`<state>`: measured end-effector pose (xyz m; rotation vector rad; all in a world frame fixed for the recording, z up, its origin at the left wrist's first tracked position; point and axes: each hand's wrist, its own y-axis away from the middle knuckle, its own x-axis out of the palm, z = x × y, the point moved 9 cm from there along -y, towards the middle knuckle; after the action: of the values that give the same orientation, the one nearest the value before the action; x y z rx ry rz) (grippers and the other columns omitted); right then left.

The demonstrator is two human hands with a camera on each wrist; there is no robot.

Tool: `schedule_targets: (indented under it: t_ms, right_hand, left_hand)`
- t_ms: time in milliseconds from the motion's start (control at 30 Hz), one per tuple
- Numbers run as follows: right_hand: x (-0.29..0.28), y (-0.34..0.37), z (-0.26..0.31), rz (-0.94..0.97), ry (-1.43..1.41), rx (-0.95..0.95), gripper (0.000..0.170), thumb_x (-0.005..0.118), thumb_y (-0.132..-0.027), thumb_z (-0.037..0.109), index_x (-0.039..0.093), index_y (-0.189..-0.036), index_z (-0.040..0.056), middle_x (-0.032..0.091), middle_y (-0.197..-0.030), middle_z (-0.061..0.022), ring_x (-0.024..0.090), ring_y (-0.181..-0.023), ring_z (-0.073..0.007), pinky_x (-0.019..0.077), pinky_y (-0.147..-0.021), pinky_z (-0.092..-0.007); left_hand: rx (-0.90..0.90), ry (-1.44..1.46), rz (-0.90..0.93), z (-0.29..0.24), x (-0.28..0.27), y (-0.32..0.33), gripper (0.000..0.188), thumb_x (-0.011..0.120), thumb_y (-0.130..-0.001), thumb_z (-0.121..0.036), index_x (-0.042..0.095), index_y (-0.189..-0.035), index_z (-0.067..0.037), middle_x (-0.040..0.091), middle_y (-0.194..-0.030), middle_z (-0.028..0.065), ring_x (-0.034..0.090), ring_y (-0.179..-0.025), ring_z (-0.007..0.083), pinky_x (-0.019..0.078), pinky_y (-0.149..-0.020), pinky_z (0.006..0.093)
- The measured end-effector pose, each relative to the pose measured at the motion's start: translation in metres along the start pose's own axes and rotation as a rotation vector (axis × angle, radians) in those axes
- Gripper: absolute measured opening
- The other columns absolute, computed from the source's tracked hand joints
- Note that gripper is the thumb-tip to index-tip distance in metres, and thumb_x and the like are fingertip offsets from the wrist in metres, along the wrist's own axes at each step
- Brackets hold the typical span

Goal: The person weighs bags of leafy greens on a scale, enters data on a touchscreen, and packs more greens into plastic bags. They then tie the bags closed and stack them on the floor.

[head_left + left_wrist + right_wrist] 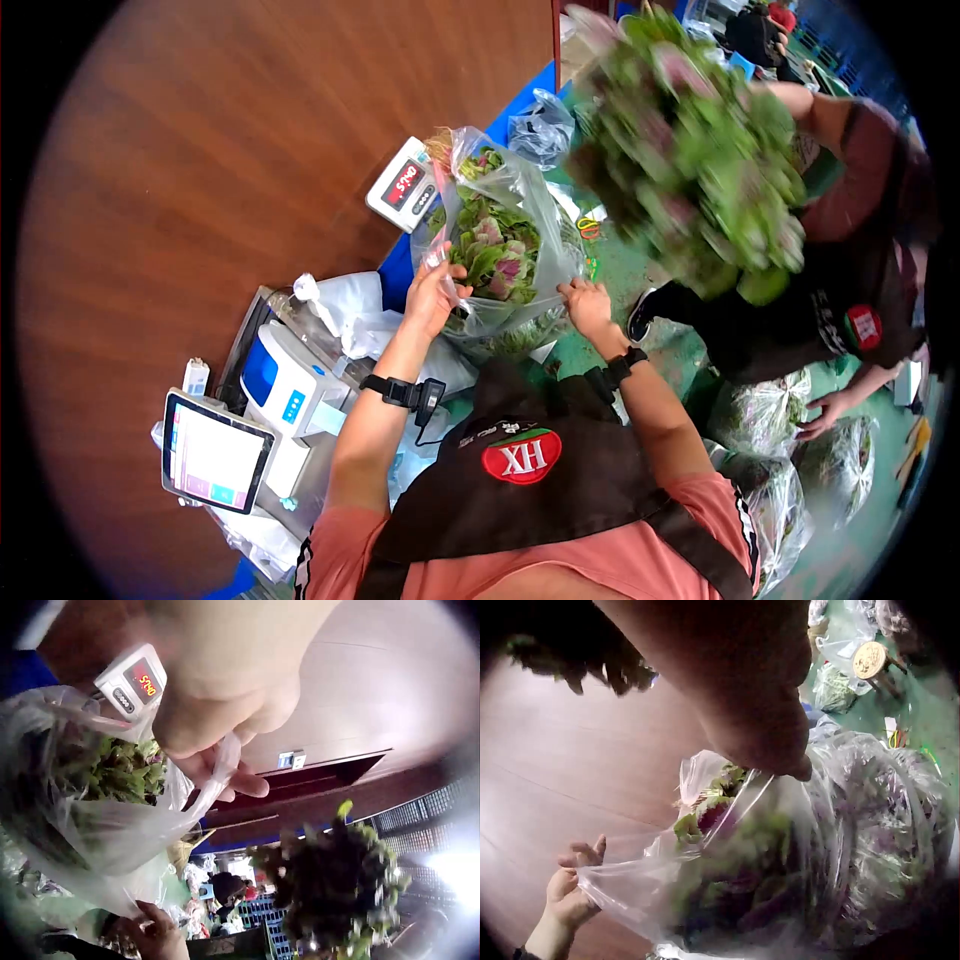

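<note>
Wide open, the mouth of the plastic bag [550,225], leaving room between its stretched edges! The scale [402,187] crowds ten o'clock, a blurred bunch of greens [690,160] looms at two. Leafy vegetables [497,250] sit inside the bag, between the hands: left hand [432,298] gripping its edge at eight, right hand [590,305] pinching at four, both arms stretched forward.
</note>
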<state>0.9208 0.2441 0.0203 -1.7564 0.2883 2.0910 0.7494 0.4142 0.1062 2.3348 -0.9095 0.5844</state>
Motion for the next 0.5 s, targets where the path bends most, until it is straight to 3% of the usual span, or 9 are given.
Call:
schedule_targets:
  t_ms: [67,100,200,300,400,467,500]
  right_hand:
    - [-0.007,0.003,-0.006,0.047,0.049,0.020,0.013,0.053,-0.076,0.013,0.063,-0.082,0.0173,0.055,-0.088,-0.0025,0.053,-0.088,-0.0203,0.0414,-0.074,-0.0336]
    - [-0.015,0.005,-0.004,0.032,0.044,0.022,0.011,0.053,-0.076,0.015,0.063,-0.082,0.0163,0.055,-0.087,-0.0024,0.052,-0.088,-0.0212,0.0420,-0.074,-0.0338]
    - [-0.024,0.014,-0.004,-0.046,-0.021,0.055,0.011,0.053,-0.076,0.017,0.062,-0.082,0.0152,0.055,-0.086,-0.0022,0.052,-0.087,-0.0220,0.0424,-0.074,-0.0345]
    - [-0.032,0.017,0.001,-0.080,-0.040,0.056,0.010,0.054,-0.075,0.016,0.062,-0.080,0.0145,0.055,-0.085,-0.0016,0.052,-0.087,-0.0217,0.0438,-0.071,-0.0341]
    - [-0.040,0.016,0.007,-0.122,-0.046,0.034,0.009,0.054,-0.074,0.015,0.063,-0.078,0.0143,0.055,-0.085,-0.0012,0.052,-0.086,-0.0210,0.0442,-0.069,-0.0331]
    - [-0.044,0.016,0.013,-0.120,-0.027,0.006,0.009,0.054,-0.073,0.014,0.063,-0.078,0.0143,0.055,-0.085,-0.0009,0.052,-0.086,-0.0206,0.0442,-0.068,-0.0328]
    - [-0.044,0.015,0.017,-0.106,-0.011,-0.012,0.009,0.054,-0.073,0.014,0.063,-0.078,0.0143,0.055,-0.085,-0.0007,0.052,-0.086,-0.0206,0.0441,-0.068,-0.0328]
  left_hand:
    - [0.068,-0.031,-0.001,-0.009,0.005,0.004,0.035,0.046,-0.088,-0.010,0.044,-0.123,-0.013,0.057,-0.084,0.0068,0.056,-0.067,0.0166,0.0515,-0.068,0.0384]
    - [0.032,0.013,-0.119,-0.008,-0.003,0.003,0.034,0.046,-0.087,-0.009,0.045,-0.121,-0.012,0.056,-0.091,0.0069,0.057,-0.071,0.0170,0.0510,-0.065,0.0360]
    - [0.061,0.107,-0.009,-0.010,-0.016,-0.004,0.032,0.046,-0.089,-0.016,0.045,-0.120,-0.012,0.057,-0.090,0.0055,0.057,-0.077,0.0177,0.0496,-0.062,0.0344]
    - [0.001,0.291,0.230,-0.014,0.001,0.002,0.034,0.044,-0.090,-0.029,0.046,-0.121,-0.013,0.057,-0.086,0.0034,0.056,-0.074,0.0176,0.0482,-0.063,0.0334]
    - [-0.060,0.421,-0.001,-0.016,-0.011,0.005,0.042,0.042,-0.090,-0.042,0.045,-0.122,-0.014,0.056,-0.079,0.0022,0.053,-0.068,0.0163,0.0471,-0.064,0.0334]
    - [-0.059,0.456,-0.021,-0.023,-0.010,0.014,0.048,0.040,-0.089,-0.050,0.043,-0.125,-0.019,0.049,-0.065,0.0004,0.047,-0.057,0.0133,0.0424,-0.057,0.0287]
    - [-0.052,0.460,0.105,-0.020,-0.025,0.011,0.048,0.039,-0.089,-0.051,0.043,-0.126,-0.021,0.047,-0.062,-0.0001,0.045,-0.056,0.0127,0.0410,-0.056,0.0277]
